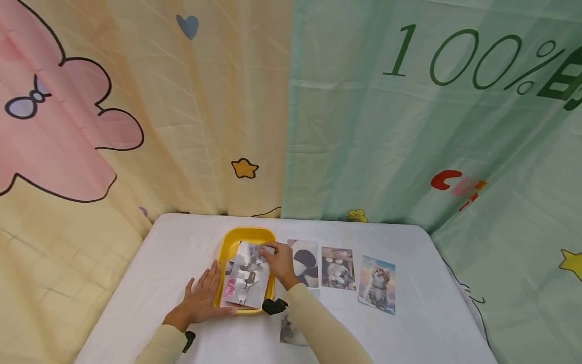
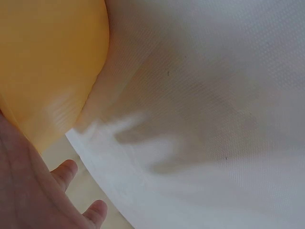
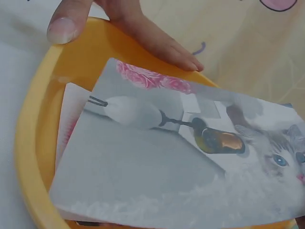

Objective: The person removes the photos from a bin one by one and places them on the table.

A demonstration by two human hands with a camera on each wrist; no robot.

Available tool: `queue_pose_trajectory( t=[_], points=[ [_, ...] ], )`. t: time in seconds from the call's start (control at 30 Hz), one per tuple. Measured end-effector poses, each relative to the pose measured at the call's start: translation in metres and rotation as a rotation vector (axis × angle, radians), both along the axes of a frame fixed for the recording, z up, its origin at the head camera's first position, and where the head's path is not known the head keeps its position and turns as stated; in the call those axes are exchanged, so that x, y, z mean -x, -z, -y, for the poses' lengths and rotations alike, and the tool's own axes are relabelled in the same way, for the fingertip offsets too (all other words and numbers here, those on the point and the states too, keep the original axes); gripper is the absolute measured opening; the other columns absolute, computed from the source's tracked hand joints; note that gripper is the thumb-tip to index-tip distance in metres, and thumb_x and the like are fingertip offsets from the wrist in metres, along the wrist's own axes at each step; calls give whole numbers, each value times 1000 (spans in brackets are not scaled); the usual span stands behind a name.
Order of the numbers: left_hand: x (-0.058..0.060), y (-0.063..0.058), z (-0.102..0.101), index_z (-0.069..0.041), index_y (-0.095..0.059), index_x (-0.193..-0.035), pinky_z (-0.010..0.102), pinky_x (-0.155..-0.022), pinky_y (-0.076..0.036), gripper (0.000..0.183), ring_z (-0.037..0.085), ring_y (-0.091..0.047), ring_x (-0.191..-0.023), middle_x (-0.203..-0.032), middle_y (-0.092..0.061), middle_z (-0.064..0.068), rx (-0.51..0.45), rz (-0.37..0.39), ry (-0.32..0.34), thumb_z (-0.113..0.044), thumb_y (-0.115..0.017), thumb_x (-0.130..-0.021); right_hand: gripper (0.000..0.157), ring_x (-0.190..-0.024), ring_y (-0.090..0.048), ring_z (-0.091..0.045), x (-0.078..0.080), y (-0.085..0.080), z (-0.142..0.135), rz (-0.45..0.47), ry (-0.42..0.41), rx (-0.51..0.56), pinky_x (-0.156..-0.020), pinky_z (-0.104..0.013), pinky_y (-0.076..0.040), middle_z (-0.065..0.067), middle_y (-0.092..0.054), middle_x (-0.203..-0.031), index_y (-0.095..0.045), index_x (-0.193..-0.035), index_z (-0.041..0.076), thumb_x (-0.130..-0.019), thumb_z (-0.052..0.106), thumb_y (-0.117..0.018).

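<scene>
**A:** Nearest us, the right sleeve [image 1: 323,323] crosses part of a grey cat print [image 1: 293,331], and that's a worry: if the forearm drops, the fabric could drag that print across the white tablecloth [image 1: 218,349].

**B:** Just beyond, the left hand [image 1: 202,298] has its fingers straight and spread along the left wall of the yellow tray [image 1: 247,231], thumb at the near rim. Nothing's gripped there, so a hard tug might make the tray slide.

**A:** Inside it, the cat-and-wine-bottle print [image 1: 250,285] lies askew over other prints [image 3: 69,109], its near right corner up against the rim. Pull it sideways and that corner could snag and crease!

**B:** Up at its far right corner, the right hand [image 1: 279,260] pinches the edge between thumb and fingers. A hold that small might let the print swivel, or bring up another sheet clinging underneath.

**A:** To the right, a row of 3! The black-and-white print [image 1: 303,265] sits just beside that wrist, so a stray knuckle could nudge it. The upside-down cat print [image 1: 338,273] and the kitten print [image 1: 378,284] look safer.

**B:** And farthest back, the green curtain [image 1: 354,141] marked 100%, well out of harm.
</scene>
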State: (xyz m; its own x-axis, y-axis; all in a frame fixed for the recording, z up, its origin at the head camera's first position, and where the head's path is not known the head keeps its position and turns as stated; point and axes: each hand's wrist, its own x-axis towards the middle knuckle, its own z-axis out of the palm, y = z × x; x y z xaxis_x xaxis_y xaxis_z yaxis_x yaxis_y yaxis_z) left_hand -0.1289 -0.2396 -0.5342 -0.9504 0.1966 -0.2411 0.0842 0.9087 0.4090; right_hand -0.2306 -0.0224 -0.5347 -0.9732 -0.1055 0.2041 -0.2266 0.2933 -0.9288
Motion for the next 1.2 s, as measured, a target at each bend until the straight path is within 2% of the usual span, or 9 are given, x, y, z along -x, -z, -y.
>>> queue_pose_trajectory(
  t=[0.2,0.37,0.57,0.63,0.8,0.87,0.97,1.07,1.2],
  points=[
    [1,1,0,7,-9,-151,70,-107,-3,130,47,-14,-141,-159,2,23,0,12,1,-72,-69,-67,17,-45,-26,-3,1,-3,-21,56,96,130,-44,-20,-27,4,-45,-59,-75,-98,2,-84,12,-75],
    [1,2,0,8,-10,-151,69,-107,-4,130,47,-15,-140,-159,2,23,5,-5,10,-72,-68,-67,21,-40,-20,4,-6,-11,-42,81,126,238,-44,-19,-26,3,-52,-68,-73,-102,0,-83,8,-75],
    [1,2,-2,8,-8,-150,69,-107,-4,131,47,-14,-141,-159,2,22,17,0,12,-72,-69,-67,23,-44,-20,-1,-30,-32,-83,142,90,207,-45,-21,-29,5,-47,-61,-69,-106,-8,-86,1,-70],
    [1,1,-2,8,-8,-150,69,-107,-4,131,47,-14,-141,-159,2,23,13,5,4,-71,-70,-67,24,-44,-21,-4,-33,-23,-102,167,77,192,-45,-22,-27,5,-35,-54,-69,-107,-8,-86,4,-71],
    [2,0,-2,8,-7,-150,69,-107,-3,132,48,-12,-141,-159,3,23,8,23,-8,-70,-72,-66,28,-56,-29,-8,-40,6,-152,227,104,120,-51,-24,-30,-7,-61,-86,-71,-108,-2,-85,13,-75],
    [2,0,-2,8,-6,-150,69,-108,-2,132,48,-11,-141,-159,4,23,9,30,-7,-70,-71,-66,28,-62,-31,-10,-46,12,-171,250,130,86,-55,-25,-32,-13,-62,-111,-71,-108,0,-85,15,-75],
    [2,-1,-1,8,-6,-150,68,-108,-2,133,48,-11,-140,-159,4,23,5,29,-6,-71,-71,-66,29,-60,-27,-11,-57,21,-196,291,174,42,-54,-27,-32,-14,-60,-116,-71,-108,1,-85,18,-75],
    [2,0,-1,8,-7,-150,69,-107,-2,132,48,-12,-140,-159,3,23,3,29,-10,-70,-72,-66,30,-54,-21,-11,-67,30,-217,320,209,4,-50,-27,-29,-8,-57,-87,-71,-108,2,-84,20,-76],
    [2,0,-2,9,-8,-150,69,-107,-3,132,48,-12,-140,-159,2,24,9,29,-10,-70,-71,-66,29,-50,-20,-9,-78,44,-237,370,236,-52,-48,-25,-25,2,-28,-59,-72,-107,4,-83,19,-76]
  ],
)
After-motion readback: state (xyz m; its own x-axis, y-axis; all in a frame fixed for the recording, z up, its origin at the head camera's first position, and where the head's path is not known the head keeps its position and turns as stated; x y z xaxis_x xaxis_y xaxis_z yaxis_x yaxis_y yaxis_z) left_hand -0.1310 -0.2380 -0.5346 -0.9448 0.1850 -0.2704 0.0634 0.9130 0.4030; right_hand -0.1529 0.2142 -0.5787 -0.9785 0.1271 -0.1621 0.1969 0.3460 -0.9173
